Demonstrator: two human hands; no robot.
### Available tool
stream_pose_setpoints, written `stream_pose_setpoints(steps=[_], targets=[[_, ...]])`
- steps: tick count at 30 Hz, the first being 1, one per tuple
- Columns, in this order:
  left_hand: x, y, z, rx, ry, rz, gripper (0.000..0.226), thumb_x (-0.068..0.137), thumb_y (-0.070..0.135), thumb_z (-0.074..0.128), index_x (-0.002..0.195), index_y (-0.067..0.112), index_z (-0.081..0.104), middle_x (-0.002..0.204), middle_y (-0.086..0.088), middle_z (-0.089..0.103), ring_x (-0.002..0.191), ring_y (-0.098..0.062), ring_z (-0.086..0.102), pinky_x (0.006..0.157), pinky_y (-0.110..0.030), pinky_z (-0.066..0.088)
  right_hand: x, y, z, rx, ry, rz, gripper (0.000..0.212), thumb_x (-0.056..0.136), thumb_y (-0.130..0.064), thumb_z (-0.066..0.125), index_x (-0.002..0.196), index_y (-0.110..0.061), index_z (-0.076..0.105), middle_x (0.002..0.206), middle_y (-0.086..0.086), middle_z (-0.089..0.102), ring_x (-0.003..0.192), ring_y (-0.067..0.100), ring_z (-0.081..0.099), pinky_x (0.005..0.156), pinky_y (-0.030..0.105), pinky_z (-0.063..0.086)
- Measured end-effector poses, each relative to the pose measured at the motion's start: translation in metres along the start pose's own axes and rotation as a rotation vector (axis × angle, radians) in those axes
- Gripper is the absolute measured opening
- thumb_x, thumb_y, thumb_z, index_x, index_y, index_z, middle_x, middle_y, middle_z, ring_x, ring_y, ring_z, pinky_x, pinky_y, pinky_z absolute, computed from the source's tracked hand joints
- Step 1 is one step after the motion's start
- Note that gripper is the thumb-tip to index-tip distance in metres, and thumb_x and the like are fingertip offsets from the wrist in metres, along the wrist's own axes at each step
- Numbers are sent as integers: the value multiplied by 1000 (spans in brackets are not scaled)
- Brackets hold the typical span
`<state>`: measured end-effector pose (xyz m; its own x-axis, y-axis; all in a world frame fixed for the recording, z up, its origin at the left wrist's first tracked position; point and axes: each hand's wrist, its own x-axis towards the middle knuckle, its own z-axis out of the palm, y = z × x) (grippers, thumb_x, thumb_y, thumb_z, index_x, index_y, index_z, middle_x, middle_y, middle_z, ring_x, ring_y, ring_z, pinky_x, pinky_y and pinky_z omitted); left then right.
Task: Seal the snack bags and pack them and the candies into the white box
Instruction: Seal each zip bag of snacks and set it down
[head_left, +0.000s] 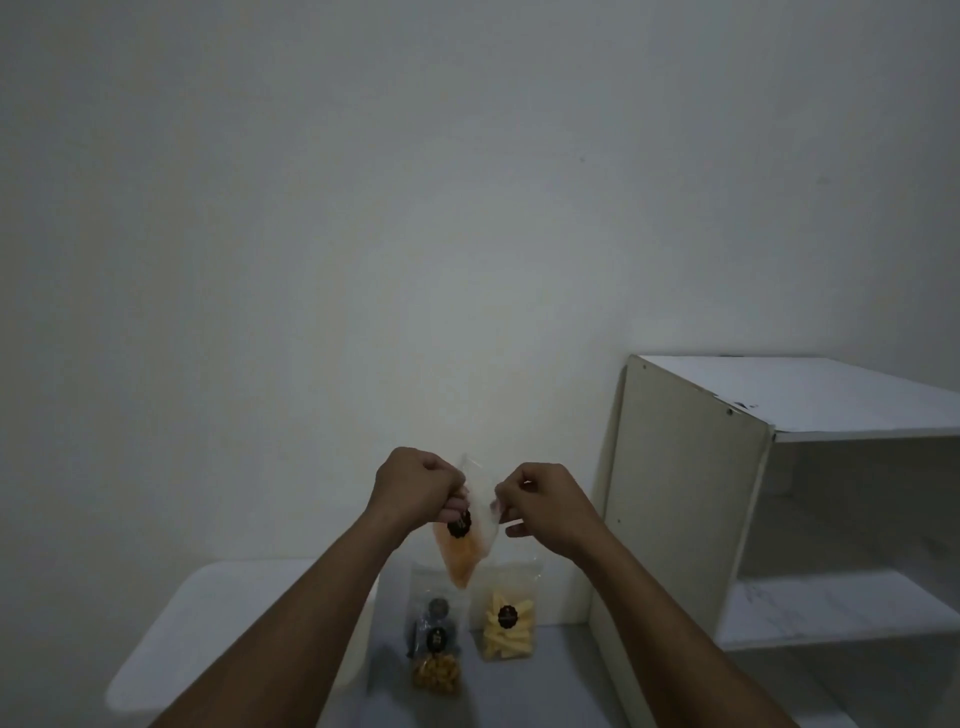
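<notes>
Left hand and right hand pinch the orange snack bag hanging between them.

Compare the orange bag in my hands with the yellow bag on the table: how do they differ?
The orange bag is in the air, pinched at its top by the left hand and right hand; the yellow bag stands on the table. The orange bag hangs tilted and holds orange pieces; the yellow bag is upright and holds pale sticks. Both are clear with a dark round sticker.
</notes>
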<state>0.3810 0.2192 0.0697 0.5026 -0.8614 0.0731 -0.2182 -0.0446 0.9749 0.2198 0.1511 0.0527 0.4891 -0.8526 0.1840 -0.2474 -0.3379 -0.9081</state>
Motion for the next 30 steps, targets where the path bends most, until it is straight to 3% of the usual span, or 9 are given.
stream_pose_setpoints(steps=[4, 6, 8, 11, 13, 16, 22, 26, 30], targets=[[2, 9, 5, -94, 44, 0, 12, 82, -3, 61, 83, -13, 69, 70, -22, 72, 63, -28, 74, 61, -35, 62, -4, -4, 9, -141, -11, -82, 37, 79, -58, 69, 93, -24, 66, 84, -3, 75, 75, 10, 72, 69, 29, 61], [4, 11, 6, -149, 26, -15, 14, 85, 2, 65, 86, -12, 69, 76, -22, 73, 68, -28, 75, 66, -39, 63, -2, -3, 11, -235, 19, -150, 25, 81, -46, 72, 95, -26, 67, 83, -6, 74, 75, 5, 70, 70, 28, 59], [8, 10, 3, -78, 31, 18, 23, 87, 22, 71, 90, 0, 71, 83, -13, 75, 75, -23, 75, 72, -41, 63, 1, -2, 7, -203, 70, -187, 6, 91, -26, 65, 93, -23, 69, 82, -5, 75, 76, 5, 70, 77, 39, 61], [14, 3, -6, 72, 31, 148, 35, 81, 46, 75, 105, 22, 66, 99, 4, 68, 94, -13, 67, 79, -34, 56, 3, -6, -3, -67, 96, -160, 12, 95, -20, 60, 91, -19, 71, 83, -1, 76, 77, 11, 73, 76, 45, 61], [16, 1, -8, 17, -62, 182, 34, 83, 40, 74, 112, 26, 64, 107, 5, 67, 103, -11, 63, 83, -31, 52, 4, -11, -10, 9, 83, -136, 12, 95, -19, 62, 92, -12, 71, 84, 3, 76, 78, 16, 73, 75, 44, 62], [16, 6, -7, -32, -75, 255, 5, 89, 20, 70, 93, 17, 72, 92, -3, 74, 91, -18, 69, 78, -34, 55, 6, -19, -15, 63, 54, -132, 11, 94, -18, 64, 94, -8, 69, 83, 7, 77, 77, 21, 74, 71, 40, 61], [17, 16, -4, -39, -46, 313, 9, 89, 13, 68, 83, 6, 70, 84, -10, 70, 81, -21, 69, 66, -27, 57, 14, -30, -19, 36, 73, -168, 10, 86, -5, 68, 78, -9, 72, 82, 9, 76, 81, 23, 73, 67, 36, 60], [15, 20, -6, -103, -128, 288, 10, 89, 13, 70, 91, 3, 72, 87, -11, 73, 78, -20, 72, 68, -29, 59, 19, -35, -27, 55, 26, -163, 5, 86, -5, 71, 84, -5, 76, 82, 12, 76, 80, 24, 74, 68, 34, 61], [20, 17, -6, -10, -17, 357, 7, 85, 13, 74, 82, 7, 75, 78, -9, 75, 77, -24, 73, 72, -30, 60, 18, -36, -27, 170, 3, -156, 7, 88, -8, 71, 92, -2, 72, 86, 13, 76, 80, 24, 74, 69, 32, 61]])
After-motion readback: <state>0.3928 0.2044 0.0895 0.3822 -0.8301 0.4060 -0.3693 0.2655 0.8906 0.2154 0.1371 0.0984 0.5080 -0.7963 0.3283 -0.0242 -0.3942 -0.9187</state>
